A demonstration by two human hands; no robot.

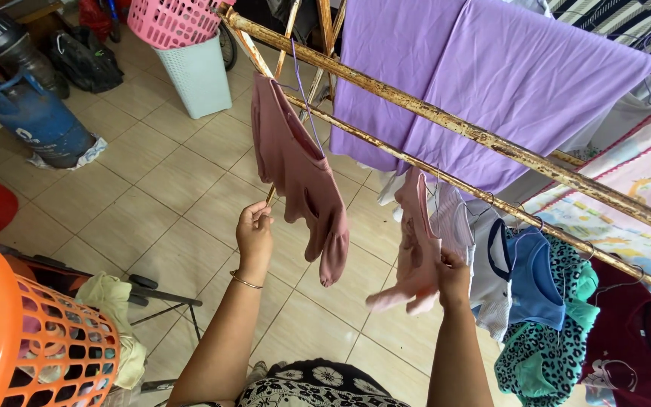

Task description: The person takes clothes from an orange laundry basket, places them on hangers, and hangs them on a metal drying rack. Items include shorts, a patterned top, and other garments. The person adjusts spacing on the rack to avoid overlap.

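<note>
orange laundry basket at lower left, pink cloth inside; pink basket stacked on pale bin beyond. open tiled floor under rusty drying rack. left hand pinching edge of mauve garment hanging just right. right hand clenched on pink garment below the rail.

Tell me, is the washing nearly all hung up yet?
Lots is up already: the purple sheet and small clothes hang on the rusty rack. Right now the left hand holds the dusty pink top and the right hand grips a light pink garment. The orange basket seems to hold more.
</note>
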